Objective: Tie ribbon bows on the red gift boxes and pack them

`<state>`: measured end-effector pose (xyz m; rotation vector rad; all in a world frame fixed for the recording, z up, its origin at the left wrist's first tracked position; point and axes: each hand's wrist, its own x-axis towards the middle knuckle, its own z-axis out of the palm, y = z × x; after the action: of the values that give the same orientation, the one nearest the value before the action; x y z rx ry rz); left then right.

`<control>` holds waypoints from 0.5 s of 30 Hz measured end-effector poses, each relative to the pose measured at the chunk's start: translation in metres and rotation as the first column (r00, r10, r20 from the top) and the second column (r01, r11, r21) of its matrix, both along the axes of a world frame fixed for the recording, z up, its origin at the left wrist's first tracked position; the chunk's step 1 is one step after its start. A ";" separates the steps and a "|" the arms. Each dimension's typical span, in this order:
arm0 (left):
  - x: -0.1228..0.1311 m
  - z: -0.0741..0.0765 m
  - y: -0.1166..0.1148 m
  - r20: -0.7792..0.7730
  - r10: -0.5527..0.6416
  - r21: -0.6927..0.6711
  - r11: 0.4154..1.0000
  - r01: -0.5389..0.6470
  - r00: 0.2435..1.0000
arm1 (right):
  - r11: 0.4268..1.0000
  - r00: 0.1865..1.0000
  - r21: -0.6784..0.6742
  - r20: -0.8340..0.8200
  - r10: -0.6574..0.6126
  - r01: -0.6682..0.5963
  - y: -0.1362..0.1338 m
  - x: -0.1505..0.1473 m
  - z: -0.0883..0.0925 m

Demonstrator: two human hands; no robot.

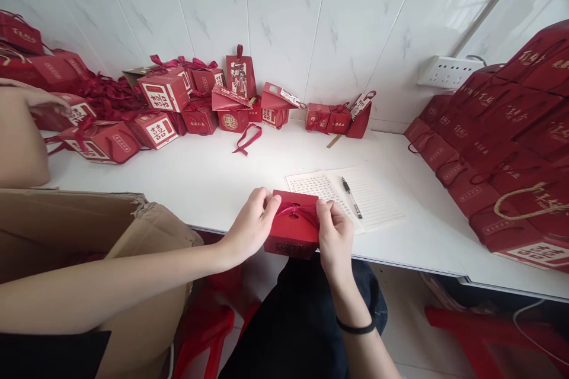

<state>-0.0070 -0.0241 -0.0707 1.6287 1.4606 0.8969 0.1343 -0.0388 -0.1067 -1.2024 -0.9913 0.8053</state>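
A small red gift box (291, 233) sits at the table's front edge, above my lap. Across its top runs a dark red ribbon (295, 209), crossed or knotted near two small holes. At the box's left side, my left hand (249, 224) is closed, pinching one end of the ribbon between thumb and forefinger. My right hand (336, 235) pinches the ribbon's other end at the right corner. Just behind the box lies an open notebook (384, 204) with handwriting on its left page. A black pen (352, 197) rests across the notebook.
Finished-looking red boxes (162, 92) line the wall, with a loose ribbon (248, 138) before them. Stacked red boxes (502, 130) fill the right side under a power strip (450, 73). A cardboard carton (164, 231) stands left; another person's arm (22, 136) reaches in there.
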 end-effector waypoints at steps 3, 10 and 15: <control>0.001 -0.002 -0.001 0.036 -0.006 -0.021 1.000 0.006 0.999 | 0.999 0.996 -0.046 -0.094 -0.003 -0.002 0.000 0.001 -0.003; 0.002 -0.002 -0.002 0.058 0.008 -0.058 0.998 -0.004 0.998 | 0.995 0.914 -0.087 -0.406 0.006 -0.046 0.002 -0.006 -0.004; 0.002 -0.001 0.004 0.114 0.010 -0.096 0.995 0.001 0.993 | 0.994 0.912 -0.088 -0.410 0.020 -0.061 0.004 -0.001 -0.006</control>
<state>-0.0046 -0.0204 -0.0712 1.4804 1.4071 0.8939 0.1335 -0.0352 -0.1128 -1.0401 -0.6377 1.0983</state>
